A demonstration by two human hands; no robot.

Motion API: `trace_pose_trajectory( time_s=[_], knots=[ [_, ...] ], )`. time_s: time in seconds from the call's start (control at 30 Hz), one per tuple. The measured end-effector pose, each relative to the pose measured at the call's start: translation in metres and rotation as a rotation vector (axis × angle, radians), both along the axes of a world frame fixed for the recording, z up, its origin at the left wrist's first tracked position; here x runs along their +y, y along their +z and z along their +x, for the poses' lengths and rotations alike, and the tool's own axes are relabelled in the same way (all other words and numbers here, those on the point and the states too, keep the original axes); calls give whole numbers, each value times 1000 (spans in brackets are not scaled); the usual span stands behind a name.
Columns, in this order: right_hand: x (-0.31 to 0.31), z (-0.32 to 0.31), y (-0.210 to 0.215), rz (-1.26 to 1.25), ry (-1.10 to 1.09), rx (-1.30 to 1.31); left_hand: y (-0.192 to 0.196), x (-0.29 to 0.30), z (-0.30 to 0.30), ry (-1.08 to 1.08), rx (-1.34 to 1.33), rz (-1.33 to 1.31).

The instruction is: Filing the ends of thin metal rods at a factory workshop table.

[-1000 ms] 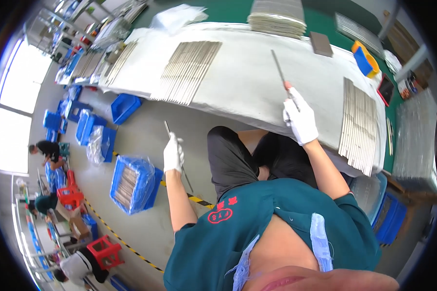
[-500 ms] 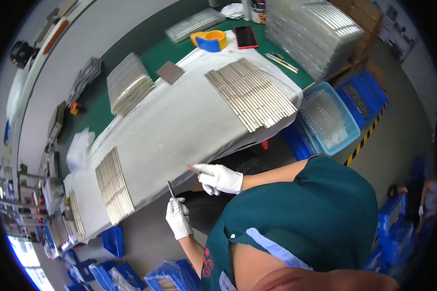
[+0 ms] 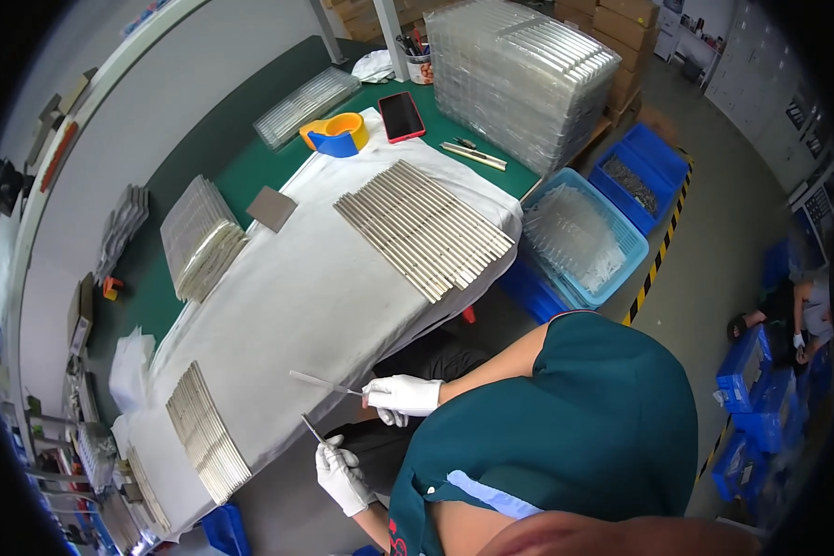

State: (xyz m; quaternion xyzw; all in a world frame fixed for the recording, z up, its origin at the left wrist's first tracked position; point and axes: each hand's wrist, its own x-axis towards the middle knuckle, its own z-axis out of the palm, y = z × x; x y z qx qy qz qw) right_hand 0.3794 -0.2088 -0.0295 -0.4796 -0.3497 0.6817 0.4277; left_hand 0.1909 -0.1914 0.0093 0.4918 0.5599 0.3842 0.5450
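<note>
My left hand (image 3: 345,476) wears a white glove and is closed round a slim metal rod (image 3: 312,427), whose end sticks up past the fingers. My right hand (image 3: 404,396), gloved in white too, grips a long thin flat strip-like tool (image 3: 321,381) that points left over the edge of the cloth-covered table. Tool and rod are apart. Beyond my hands, a row of silvery metal rods (image 3: 423,228) lies side by side on the white cloth (image 3: 271,315). A second bundle of rods (image 3: 206,434) lies at the left of the table.
A blue-and-yellow tape dispenser (image 3: 335,135), a red-edged phone (image 3: 401,118) and a brown square pad (image 3: 271,209) are at the back. Wrapped trays (image 3: 519,79) stand stacked far right. Beside the table are a light-blue basket (image 3: 635,246) and blue bins (image 3: 644,176). Another person sits far right.
The whole view has shifted. The tool in my right hand showed as a thin line and now turns its flat side. The rod in my left hand tilts more to the left.
</note>
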Motion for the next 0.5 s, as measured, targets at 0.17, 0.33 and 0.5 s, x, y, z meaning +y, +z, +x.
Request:
trace_pose_trajectory(
  time_s=[0.17, 0.33, 0.5],
  knots=[
    [-4, -6, 15, 57, 30, 29, -4, -9, -5, 39, -4, -21],
    [10, -1, 36, 150, -77, 147, -1, 2, -1, 21, -5, -26],
    [33, 14, 92, 282, -121, 77, 17, 10, 8, -24, 27, -44]
  ],
)
